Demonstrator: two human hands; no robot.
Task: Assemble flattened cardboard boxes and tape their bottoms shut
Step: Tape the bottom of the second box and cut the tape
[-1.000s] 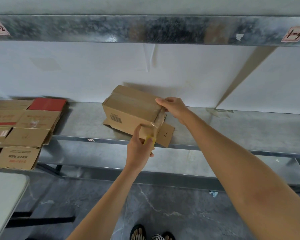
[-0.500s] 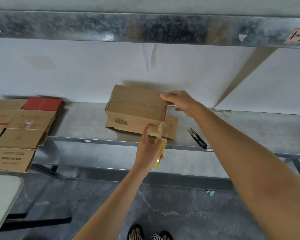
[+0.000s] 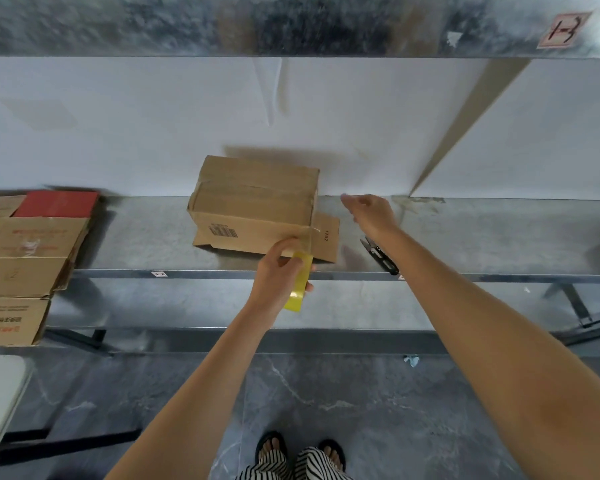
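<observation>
A grey metal shelf [image 3: 146, 237] runs across the middle of the frame, backed by a white wall [image 3: 153, 126], with a dark marbled floor [image 3: 326, 393] filling the bottom. At the left edge, a stack of flattened boxes [image 3: 28, 258] lies on the shelf, overhanging its front lip, one red panel showing at the back.

In the centre of the frame the cardboard box [image 3: 257, 199] stands folded up on the shelf, close to the wall, a taped seam running along its upward face and a barcode on the side facing the camera. Loose flaps splay out flat beneath it, one poking out at its lower right corner.

The left hand [image 3: 278, 271] is just below the box's lower right corner, in front of the shelf edge, clasping a yellow tape roll [image 3: 300, 282]; a clear strip of tape [image 3: 310, 233] stretches from the roll up to the box's right edge. The right hand [image 3: 371, 213] hangs just to the right of the box, apart from it, fingers loose and pointing toward it, holding nothing; it is blurred.

Black snips [image 3: 378, 254] lie on the shelf right of the box, beside the right forearm, near the front edge
</observation>
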